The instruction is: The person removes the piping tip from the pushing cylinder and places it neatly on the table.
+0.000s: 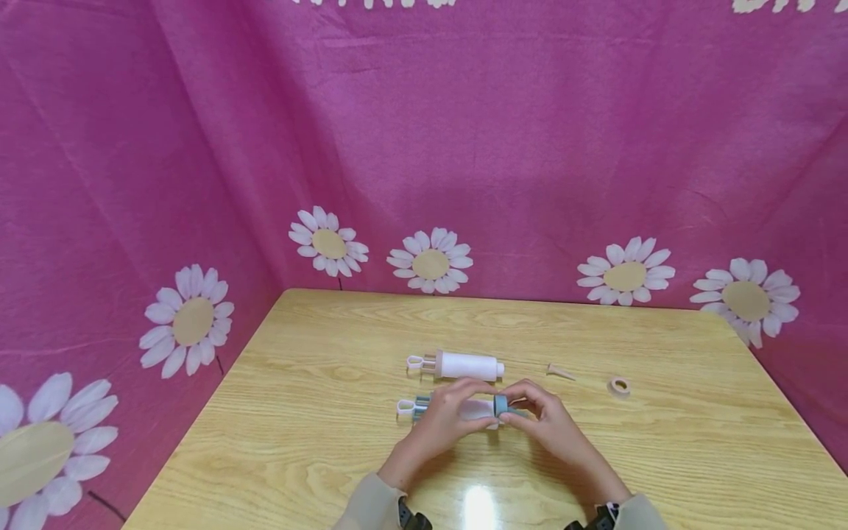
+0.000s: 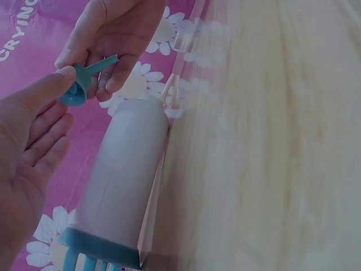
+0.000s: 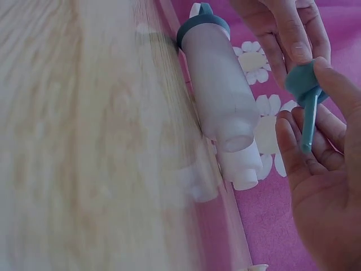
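Between my two hands is a teal nozzle with a round ring cap (image 1: 500, 405); its thin spout points to the right. My left hand (image 1: 449, 416) pinches the cap from the left, and my right hand (image 1: 548, 421) grips it from the right, thumb on its edge. Under them on the table lies a white syringe-like barrel (image 2: 121, 164) with a teal collar (image 2: 101, 247), its end beside the hands uncapped. A white pull handle (image 1: 405, 407) sticks out at its left. My left hand partly covers this barrel in the head view.
Just behind lies a second white barrel (image 1: 467, 366) with a beige collar (image 1: 439, 364) and a white handle (image 1: 414, 362). Farther right on the wooden table (image 1: 298, 442) are a small beige nozzle (image 1: 561, 372) and a beige ring (image 1: 619, 387). A pink flowered cloth (image 1: 530, 147) hangs around the table.
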A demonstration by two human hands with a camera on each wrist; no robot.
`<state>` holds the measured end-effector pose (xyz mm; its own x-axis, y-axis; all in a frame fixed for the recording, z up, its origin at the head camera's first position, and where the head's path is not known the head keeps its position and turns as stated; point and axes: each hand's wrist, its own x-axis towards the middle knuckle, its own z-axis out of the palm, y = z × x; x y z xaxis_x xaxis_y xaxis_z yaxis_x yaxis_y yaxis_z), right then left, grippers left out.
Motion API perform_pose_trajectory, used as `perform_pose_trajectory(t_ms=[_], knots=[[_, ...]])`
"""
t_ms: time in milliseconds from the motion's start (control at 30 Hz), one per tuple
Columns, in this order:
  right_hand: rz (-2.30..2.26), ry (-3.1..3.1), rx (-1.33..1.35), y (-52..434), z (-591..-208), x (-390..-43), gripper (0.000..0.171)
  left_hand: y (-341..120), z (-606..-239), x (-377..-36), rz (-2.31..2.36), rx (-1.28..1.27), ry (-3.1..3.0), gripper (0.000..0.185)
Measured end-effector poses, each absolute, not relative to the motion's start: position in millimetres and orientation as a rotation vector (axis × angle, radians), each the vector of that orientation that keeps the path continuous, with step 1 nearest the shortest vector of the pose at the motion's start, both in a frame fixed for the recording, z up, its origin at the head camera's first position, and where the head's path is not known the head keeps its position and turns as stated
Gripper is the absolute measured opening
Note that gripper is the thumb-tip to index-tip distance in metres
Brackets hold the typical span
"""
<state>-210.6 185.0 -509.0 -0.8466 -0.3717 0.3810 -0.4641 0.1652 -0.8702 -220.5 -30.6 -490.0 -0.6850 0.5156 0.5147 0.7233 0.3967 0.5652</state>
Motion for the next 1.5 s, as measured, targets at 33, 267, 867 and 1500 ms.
perform_pose_trajectory(t_ms=[33, 267, 867, 1500], knots=[[1.803, -2.341, 0.831, 185.4, -508.5, -210.0, 0.021, -30.7, -490.2, -220.6, -1.17, -1.085, -2.401, 0.04], [1.816, -2.437, 0.591, 193.9, -506.8, -206.5, 0.024, -31.9, -491.4, -222.3, -1.205, -1.056, -2.345, 0.037], [1.947, -2.448, 0.583, 201.6, -507.5, -204.6, 0.022, -34.9, -491.5, -224.5, -1.225, -1.071, -2.323, 0.034], [1.931, -2.422, 0.626, 205.9, -513.3, -205.1, 0.02, -38.2, -488.1, -222.9, -1.247, -1.034, -2.384, 0.033]])
